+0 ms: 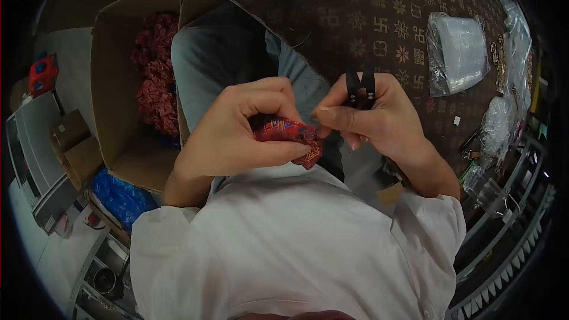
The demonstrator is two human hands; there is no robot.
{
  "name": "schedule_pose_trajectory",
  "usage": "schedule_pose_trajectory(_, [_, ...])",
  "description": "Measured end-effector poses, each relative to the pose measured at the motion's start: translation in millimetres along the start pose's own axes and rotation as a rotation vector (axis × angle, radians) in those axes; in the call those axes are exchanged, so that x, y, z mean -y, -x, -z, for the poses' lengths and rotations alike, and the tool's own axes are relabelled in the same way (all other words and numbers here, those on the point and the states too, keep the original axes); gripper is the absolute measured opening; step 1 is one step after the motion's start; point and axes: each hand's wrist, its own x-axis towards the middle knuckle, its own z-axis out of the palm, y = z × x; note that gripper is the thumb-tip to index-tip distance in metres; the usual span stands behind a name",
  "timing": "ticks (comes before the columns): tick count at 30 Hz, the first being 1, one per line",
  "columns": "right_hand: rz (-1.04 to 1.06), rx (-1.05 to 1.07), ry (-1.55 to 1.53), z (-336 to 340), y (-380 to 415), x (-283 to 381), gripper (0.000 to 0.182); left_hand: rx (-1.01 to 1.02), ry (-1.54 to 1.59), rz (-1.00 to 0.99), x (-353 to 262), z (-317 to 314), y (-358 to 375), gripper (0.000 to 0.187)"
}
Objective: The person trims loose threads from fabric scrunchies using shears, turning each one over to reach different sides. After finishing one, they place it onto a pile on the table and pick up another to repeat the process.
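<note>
My left hand (237, 124) is closed around a small red patterned fabric bundle (284, 131) in front of my chest. Blue and gold marks show on the cloth, and its gathered end sticks out past my thumb. My right hand (373, 118) pinches with thumb and forefinger at that end; what lies between the fingertips is too small to make out. Tucked in the same hand is a black two-armed piece with pale studs (360, 87), perhaps a pair of snips. Its lower part is hidden by my fingers.
At left stands an open cardboard box (118, 83) with a heap of red fabric pieces (157, 77). A brown patterned cloth (355, 24) covers the surface ahead, bearing a clear plastic packet (459, 53). A blue plastic bag (121, 195) lies beside the box.
</note>
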Motion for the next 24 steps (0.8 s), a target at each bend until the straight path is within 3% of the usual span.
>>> schedule_pose_trajectory(2, [0.188,-0.145,0.126,-3,0,-4,0.01,0.014,0.059,0.032,0,1,1,0.014])
schedule_pose_trajectory(6, [0.297,-0.11,0.233,1,-3,-8,0.01,0.032,0.069,0.025,1,1,-1,0.015])
schedule_pose_trajectory(8, [0.54,-0.073,0.326,1,-6,-11,0.007,0.057,0.104,0.012,5,2,-2,0.016])
schedule_pose_trajectory(9, [0.54,-0.074,0.323,1,-7,-12,0.007,0.058,0.103,0.014,6,2,-2,0.016])
schedule_pose_trajectory(11, [0.746,-0.034,0.567,2,-9,-13,0.012,0.077,0.169,0.056,7,2,-3,0.017])
schedule_pose_trajectory(14, [0.795,-0.07,0.743,2,-6,-13,0.016,0.131,0.17,0.088,7,2,-4,0.017])
schedule_pose_trajectory(18, [0.728,-0.081,0.718,-1,-6,-14,0.012,0.11,0.194,0.032,11,-3,-4,0.015])
schedule_pose_trajectory(21, [0.747,-0.049,0.641,2,-10,-17,0.007,0.035,0.179,0.071,9,-4,-3,0.013])
schedule_pose_trajectory(23, [0.543,0.011,0.374,-2,-9,-18,0.009,0.085,0.117,-0.014,11,-1,-2,0.01])
schedule_pose_trajectory(24, [0.542,0.012,0.375,-3,-9,-19,0.009,0.084,0.118,-0.013,11,-1,-3,0.01])
